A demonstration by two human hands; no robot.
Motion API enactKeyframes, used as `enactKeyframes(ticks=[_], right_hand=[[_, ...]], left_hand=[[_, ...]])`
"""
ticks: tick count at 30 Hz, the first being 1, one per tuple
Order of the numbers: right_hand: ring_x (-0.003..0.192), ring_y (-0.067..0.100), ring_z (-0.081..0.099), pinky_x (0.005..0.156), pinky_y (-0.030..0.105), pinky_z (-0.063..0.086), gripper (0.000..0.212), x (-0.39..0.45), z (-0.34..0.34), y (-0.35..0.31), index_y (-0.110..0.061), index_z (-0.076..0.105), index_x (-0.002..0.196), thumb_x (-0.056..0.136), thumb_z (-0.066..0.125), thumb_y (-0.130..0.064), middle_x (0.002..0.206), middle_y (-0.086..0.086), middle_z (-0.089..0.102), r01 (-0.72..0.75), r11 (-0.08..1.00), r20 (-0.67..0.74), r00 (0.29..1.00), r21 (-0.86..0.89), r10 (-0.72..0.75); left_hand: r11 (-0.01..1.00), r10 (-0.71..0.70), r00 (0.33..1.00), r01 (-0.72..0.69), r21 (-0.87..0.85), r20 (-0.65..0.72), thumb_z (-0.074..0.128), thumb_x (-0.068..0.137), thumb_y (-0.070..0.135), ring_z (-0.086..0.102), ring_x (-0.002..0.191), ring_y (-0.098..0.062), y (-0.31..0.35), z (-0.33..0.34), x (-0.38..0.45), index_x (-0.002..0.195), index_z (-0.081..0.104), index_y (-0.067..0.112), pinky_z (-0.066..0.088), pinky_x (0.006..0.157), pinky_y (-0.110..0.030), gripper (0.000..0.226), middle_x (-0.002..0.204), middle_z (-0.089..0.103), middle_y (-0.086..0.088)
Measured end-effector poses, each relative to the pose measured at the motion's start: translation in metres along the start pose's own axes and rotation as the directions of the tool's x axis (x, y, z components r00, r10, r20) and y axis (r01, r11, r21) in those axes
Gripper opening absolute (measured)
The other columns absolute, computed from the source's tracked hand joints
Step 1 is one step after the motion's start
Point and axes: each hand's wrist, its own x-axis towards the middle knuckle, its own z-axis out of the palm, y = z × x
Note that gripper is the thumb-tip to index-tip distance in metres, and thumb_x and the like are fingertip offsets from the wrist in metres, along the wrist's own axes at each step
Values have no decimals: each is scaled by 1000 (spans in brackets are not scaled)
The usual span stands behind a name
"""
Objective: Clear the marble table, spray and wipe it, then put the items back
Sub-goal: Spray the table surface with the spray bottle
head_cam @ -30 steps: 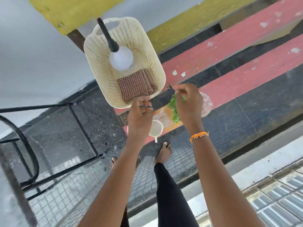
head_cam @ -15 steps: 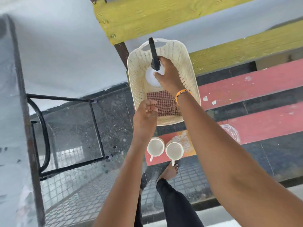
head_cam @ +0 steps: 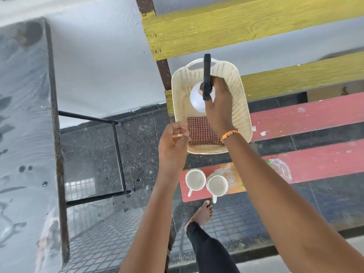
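Two yellow wooden planks run above and right of the right fingers, against a white wall. Below and right of them lie chipped red bench slats, over a dark speckled floor meeting small square tiles

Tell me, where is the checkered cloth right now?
In the head view, the checkered cloth lies inside the cream basket on the red bench, at its near end, just below the white spray bottle that the right hand is gripping.
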Motion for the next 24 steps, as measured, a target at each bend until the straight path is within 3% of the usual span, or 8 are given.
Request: enactKeyframes(ticks=[4,7,10,15,19,24], right_hand=[[84,11,42,75,13,37,15,-7,-16,-64,3,53,102,88,52,-2,96,1,44,158,985,-71,986,69,-153],[82,5,38,73,8,35,16,-20,-20,-118,4,51,103,88,48,-1,97,1,41,240,965,-7,971,103,-240],[80,11,40,72,7,34,17,-44,-13,-171,2,49,101,87,47,-7,95,8,45,275,950,86,953,151,-289],[75,18,44,69,17,33,11,-103,29,-258,-13,45,96,88,51,-14,88,11,47,219,925,250,920,309,-301],[66,-1,44,61,10,34,18,-164,79,-335,-28,36,89,86,53,-30,79,-19,42,153,886,281,913,437,-296],[52,-1,38,51,8,31,25,-244,144,-420,-31,30,78,87,51,-43,63,-23,43,70,851,333,901,520,-278]], left_hand=[[991,25,998,-32,-132,-57,51,88,3,60,85,-12,18,-30,-15,94,61,28,52,85,-28,27,83,62,8],[977,86,993,-99,-191,-76,52,89,5,59,81,-8,26,-70,-32,92,60,31,51,78,-18,27,78,59,14],[960,131,980,-163,-228,-150,53,89,4,59,76,-4,32,-124,-50,93,61,29,51,79,-19,26,80,59,12],[923,88,956,-183,-339,-279,51,90,1,56,73,-9,30,-223,-80,90,60,25,47,81,-25,26,79,55,4],[909,35,926,-185,-373,-375,53,89,7,58,69,-2,18,-314,-114,88,63,28,47,75,-18,24,75,57,10],[885,-41,873,-194,-424,-485,55,88,8,59,65,2,-12,-418,-157,89,63,25,46,72,-18,19,79,59,7]])
